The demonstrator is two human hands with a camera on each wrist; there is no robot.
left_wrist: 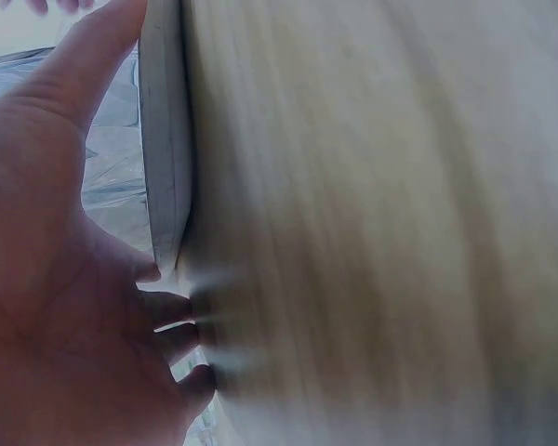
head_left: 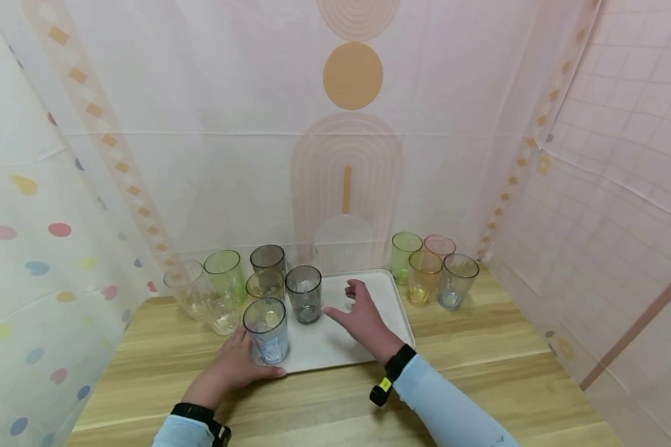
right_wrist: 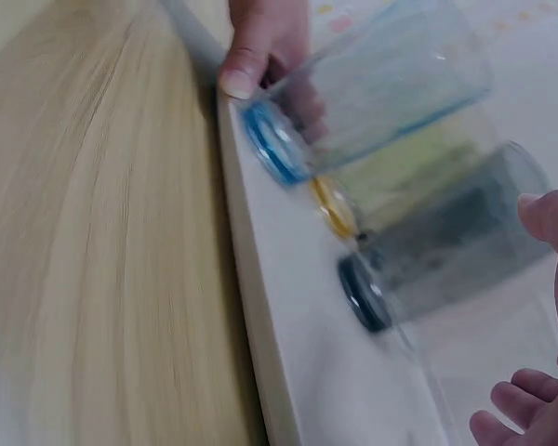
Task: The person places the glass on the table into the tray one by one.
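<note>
A white tray [head_left: 358,338] lies on the table, bearing a pale blue glass [head_left: 271,341] at its front left corner. Behind that stand an amber glass [head_left: 263,282] and a dark grey glass [head_left: 304,298]. My left hand [head_left: 233,366] rests at the same corner, thumb along the tray's front rim [left_wrist: 167,130] and fingers spread at its left side, close to the blue glass. Over the tray my right hand [head_left: 363,316] is held with thumb and fingers apart, its thumb just right of the grey glass; nothing is between them.
Left of the tray are a green glass [head_left: 228,276] and clear glasses [head_left: 184,288]. Another dark glass [head_left: 269,253] stands behind the amber one. To the tray's right sit green [head_left: 405,254], pink [head_left: 443,243], amber [head_left: 423,285] and bluish [head_left: 457,285] glasses. Curtains [head_left: 229,155] enclose the table.
</note>
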